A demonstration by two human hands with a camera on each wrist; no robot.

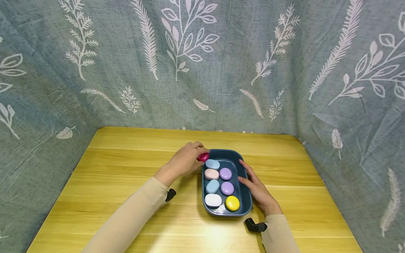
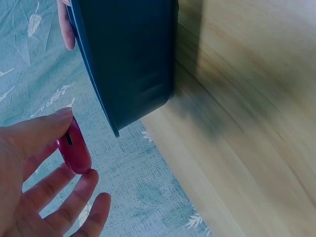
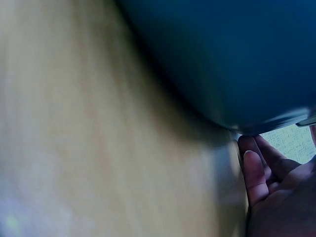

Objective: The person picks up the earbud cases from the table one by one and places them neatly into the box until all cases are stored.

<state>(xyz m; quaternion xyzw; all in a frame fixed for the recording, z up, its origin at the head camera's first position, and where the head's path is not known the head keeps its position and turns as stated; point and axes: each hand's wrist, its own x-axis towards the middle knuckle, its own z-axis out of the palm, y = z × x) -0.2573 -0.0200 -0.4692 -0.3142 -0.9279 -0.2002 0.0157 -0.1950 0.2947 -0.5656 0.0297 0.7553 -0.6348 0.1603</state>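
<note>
Yellow wooden table (image 1: 126,182), blue tray (image 1: 245,196), leaf-print grey cloth (image 1: 221,70) behind

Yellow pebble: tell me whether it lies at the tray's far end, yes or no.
No, the yellow pebble lies at the near end of the tray, beside the white pebble.

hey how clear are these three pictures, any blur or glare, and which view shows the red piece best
Head view: sharp, evenly lit, a bright glare patch on the table near the tray, edges bowed by the wide lens. Left wrist view: the red piece in the left hand is crisp, tray and wood smeared. Right wrist view: dark and out of focus; only the right hand reads.
</note>
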